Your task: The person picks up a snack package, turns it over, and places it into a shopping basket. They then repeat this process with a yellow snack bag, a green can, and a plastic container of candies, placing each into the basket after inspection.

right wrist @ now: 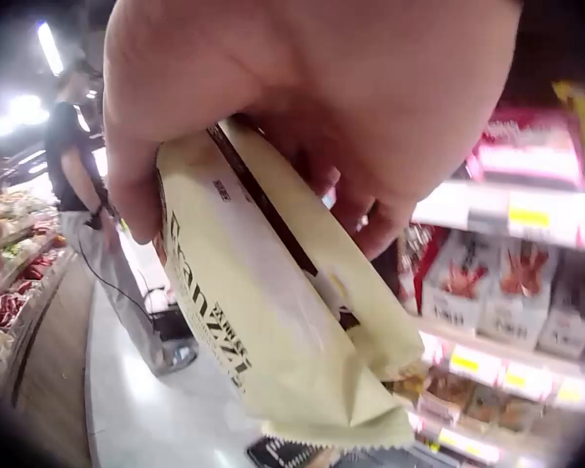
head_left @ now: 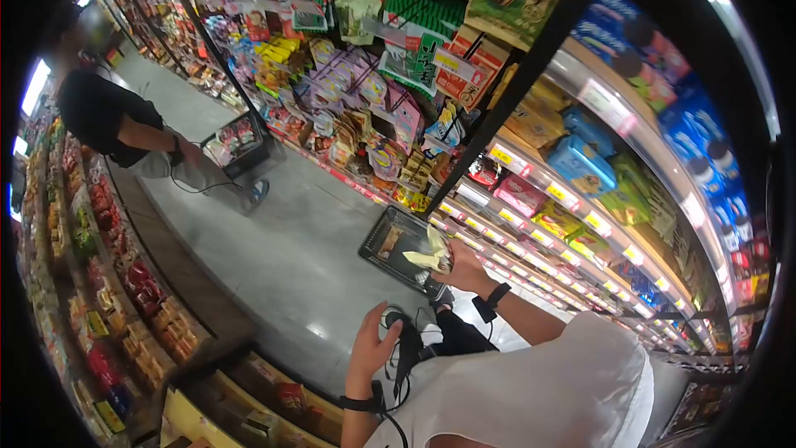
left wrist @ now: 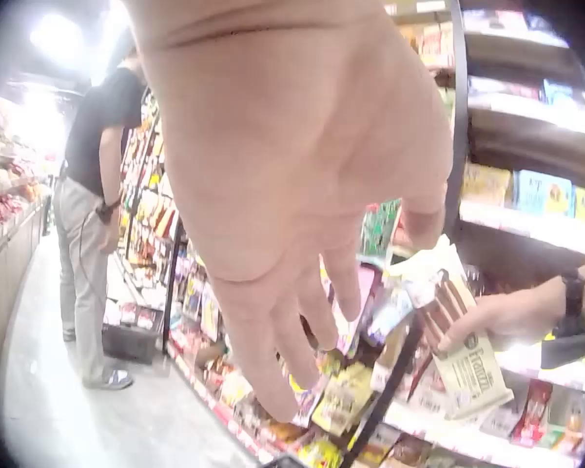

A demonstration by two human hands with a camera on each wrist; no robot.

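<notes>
Above the black shopping basket point(head_left: 371, 236), the cream Franzzi packet point(head_left: 429, 260) is held in the wearer's right hand point(head_left: 466, 272). Grip state, right: grasping the packet, thumb on one side and fingers on the other. The packet is tilted; its crimped end points away from the palm, and a dark brown strip runs along its length. Grip state, left: released. The left hand point(head_left: 369, 353) is positioned on the wearer's side of the basket, well apart from the packet, with fingers extended and no item held.

Inside the basket lies one brown packet point(head_left: 390, 242). To the right of the basket, shelves point(head_left: 572, 199) carry packaged goods behind lit price labels. Beyond the basket, bagged snacks point(head_left: 365, 75) hang in rows; a black upright post point(head_left: 489, 129) separates them from the shelves. Farther along the aisle, to the left of the basket, stands a person in a dark T-shirt point(head_left: 112, 116), adjacent to a second basket point(head_left: 249, 164) containing packaged goods.
</notes>
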